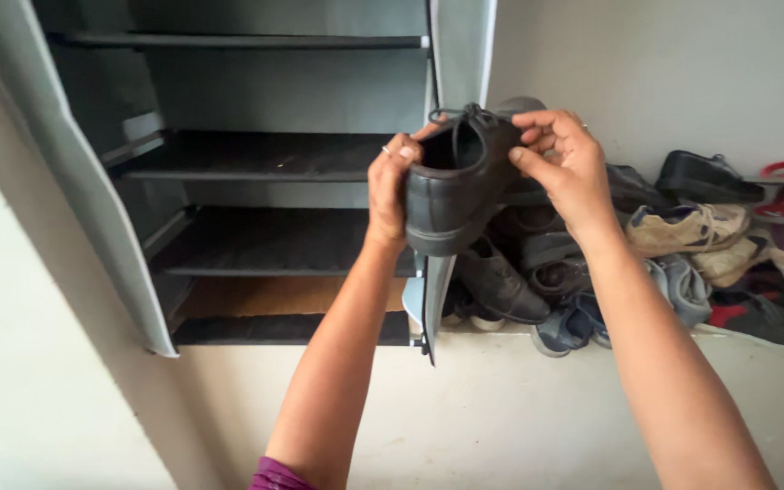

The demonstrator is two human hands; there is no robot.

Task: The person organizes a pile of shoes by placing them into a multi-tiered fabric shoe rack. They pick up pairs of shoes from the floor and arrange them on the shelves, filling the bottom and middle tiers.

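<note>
Grey shelves (256, 159) of an open rack fill the left. Before them my left hand (390, 191) grips a black shoe (454, 186) by its heel, held up heel-first, while my right hand (563, 163) pinches its top edge. Shoes (682, 263) pile along the wall (664, 73).

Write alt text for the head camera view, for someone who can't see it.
Two bare hands hold up a black lace-up shoe, heel toward the camera: the left hand grips its side and the right hand pinches its top edge near the laces. Behind it stands an open grey shoe rack, and a pile of shoes lies on the floor along the wall.
</note>
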